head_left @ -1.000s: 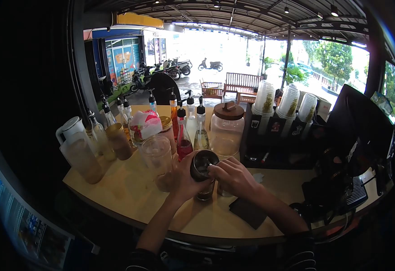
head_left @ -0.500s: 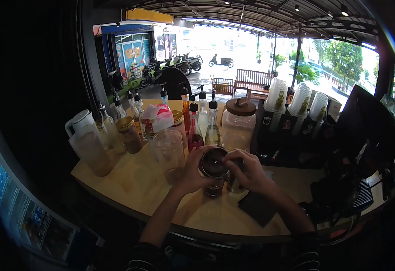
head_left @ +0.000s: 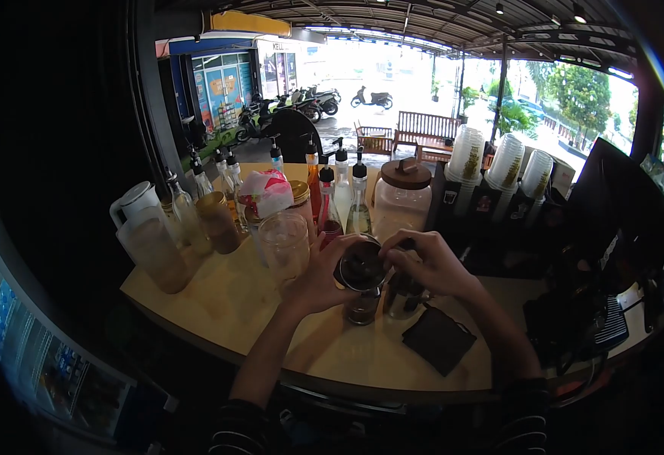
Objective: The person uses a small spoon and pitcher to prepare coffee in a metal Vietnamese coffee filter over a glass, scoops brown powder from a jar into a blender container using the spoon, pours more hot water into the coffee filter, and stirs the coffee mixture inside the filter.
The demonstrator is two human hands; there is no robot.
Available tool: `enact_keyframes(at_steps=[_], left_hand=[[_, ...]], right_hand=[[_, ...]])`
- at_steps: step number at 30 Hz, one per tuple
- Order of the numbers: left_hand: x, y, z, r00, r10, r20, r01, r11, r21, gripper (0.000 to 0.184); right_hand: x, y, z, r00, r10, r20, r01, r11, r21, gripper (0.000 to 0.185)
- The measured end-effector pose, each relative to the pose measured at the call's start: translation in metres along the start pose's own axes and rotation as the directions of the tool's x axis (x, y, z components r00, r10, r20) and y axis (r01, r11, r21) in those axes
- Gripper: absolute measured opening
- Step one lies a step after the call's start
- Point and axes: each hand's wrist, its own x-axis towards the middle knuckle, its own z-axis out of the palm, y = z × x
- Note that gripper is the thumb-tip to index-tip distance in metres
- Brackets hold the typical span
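Note:
My left hand [head_left: 318,274] is wrapped round a dark round metal cup [head_left: 361,267], whose opening faces me. At its right rim, my right hand [head_left: 423,262] has its fingers pinched; anything between them is too small to make out. Under the cup a glass with dark contents [head_left: 361,309] stands on the counter. Just right of that glass, partly below my right hand, is a shiny metal and glass vessel [head_left: 401,301]. A dark folded cloth [head_left: 439,339] lies on the counter near my right wrist.
Left of my hands stand a clear plastic jug [head_left: 285,246], lidded jars [head_left: 216,221] and a white-lidded pitcher [head_left: 136,203]. Pump bottles [head_left: 358,201] and a wooden-lidded jar [head_left: 403,199] stand behind. Stacked cups [head_left: 466,155] and a dark monitor [head_left: 601,205] are at right.
The view has shifted, so the counter appears further right. My right hand has lifted slightly at the cup's rim, and its fingers have moved. My left hand still holds the cup.

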Motion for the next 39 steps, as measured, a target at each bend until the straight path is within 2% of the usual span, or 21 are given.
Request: enact_keyframes(at_steps=[1, 2, 4, 5, 7, 10, 11, 13, 14, 16, 17, 24, 26, 29, 33, 36, 38, 39], left_hand=[[0.001, 0.003, -0.002, 1.0, -0.016, -0.021, 0.017, 0.999, 0.034, 0.084], [0.003, 0.005, -0.003, 0.999, -0.032, -0.044, 0.035, 0.997, 0.067, 0.085], [0.003, 0.009, -0.004, 0.997, -0.055, -0.06, 0.057, 0.998, 0.035, 0.085], [0.003, 0.01, -0.004, 0.994, -0.078, -0.073, 0.079, 0.997, 0.003, 0.086], [0.002, 0.009, -0.002, 0.993, -0.077, -0.092, 0.08, 0.996, 0.034, 0.086], [0.001, 0.015, -0.002, 0.991, -0.061, -0.123, 0.077, 0.988, 0.134, 0.085], [0.001, 0.019, -0.002, 0.99, -0.048, -0.136, 0.075, 0.976, 0.202, 0.083], [0.003, 0.023, 0.002, 0.985, -0.059, -0.161, 0.087, 0.98, 0.178, 0.083], [0.003, 0.024, 0.005, 0.98, -0.071, -0.187, 0.1, 0.983, 0.152, 0.082], [0.003, 0.02, 0.01, 0.971, -0.057, -0.231, 0.104, 0.975, 0.196, 0.081], [0.003, 0.018, 0.012, 0.961, -0.042, -0.275, 0.111, 0.965, 0.239, 0.08], [0.003, 0.026, 0.021, 0.95, -0.009, -0.313, 0.104, 0.952, 0.289, 0.08], [0.002, 0.023, 0.026, 0.942, 0.035, -0.335, 0.076, 0.947, 0.312, 0.087], [0.002, 0.026, 0.03, 0.934, 0.079, -0.347, 0.053, 0.933, 0.355, 0.087], [0.001, 0.025, 0.034, 0.936, 0.095, -0.339, 0.048, 0.92, 0.389, 0.086], [0.001, 0.027, 0.032, 0.936, 0.07, -0.345, 0.053, 0.941, 0.334, 0.081], [0.001, 0.025, 0.03, 0.935, 0.025, -0.353, 0.084, 0.953, 0.29, 0.078], [0.001, 0.026, 0.028, 0.935, 0.023, -0.355, 0.084, 0.955, 0.284, 0.078]], right_hand=[[0.0, -0.002, -0.001, 0.998, 0.051, -0.046, -0.047, 0.995, 0.091, 0.012], [0.0, -0.001, 0.0, 0.998, 0.05, -0.046, -0.045, 0.995, 0.09, 0.012], [-0.003, 0.001, 0.006, 0.969, -0.073, -0.237, 0.093, 0.993, 0.074, 0.01], [-0.006, 0.001, 0.007, 0.969, -0.074, -0.235, 0.094, 0.993, 0.074, 0.01], [-0.011, 0.002, 0.011, 0.913, -0.234, -0.334, 0.172, 0.963, -0.207, 0.008], [-0.015, 0.006, 0.019, 0.893, -0.24, -0.38, 0.138, 0.951, -0.278, 0.014], [-0.015, 0.011, 0.021, 0.893, -0.241, -0.38, 0.138, 0.951, -0.278, 0.014], [-0.014, 0.022, 0.025, 0.869, -0.461, -0.181, 0.303, 0.783, -0.543, 0.026], [-0.016, 0.024, 0.026, 0.868, -0.461, -0.183, 0.302, 0.783, -0.544, 0.026], [-0.022, 0.027, 0.03, 0.877, -0.478, -0.038, 0.351, 0.694, -0.628, 0.035], [-0.024, 0.028, 0.033, 0.886, -0.461, -0.039, 0.346, 0.717, -0.605, 0.032], [-0.025, 0.031, 0.037, 0.889, -0.449, -0.092, 0.302, 0.725, -0.618, 0.029], [-0.028, 0.029, 0.039, 0.881, -0.46, -0.106, 0.301, 0.721, -0.624, 0.027], [-0.029, 0.031, 0.038, 0.899, -0.415, -0.143, 0.246, 0.747, -0.618, 0.024], [-0.029, 0.029, 0.036, 0.886, -0.449, -0.12, 0.281, 0.723, -0.631, 0.023], [-0.031, 0.034, 0.028, 0.891, -0.415, -0.184, 0.261, 0.799, -0.541, 0.016], [-0.037, 0.027, 0.024, 0.931, -0.235, -0.279, 0.126, 0.924, -0.36, 0.01], [-0.041, 0.031, 0.022, 0.92, -0.207, -0.332, 0.096, 0.943, -0.32, 0.007]])
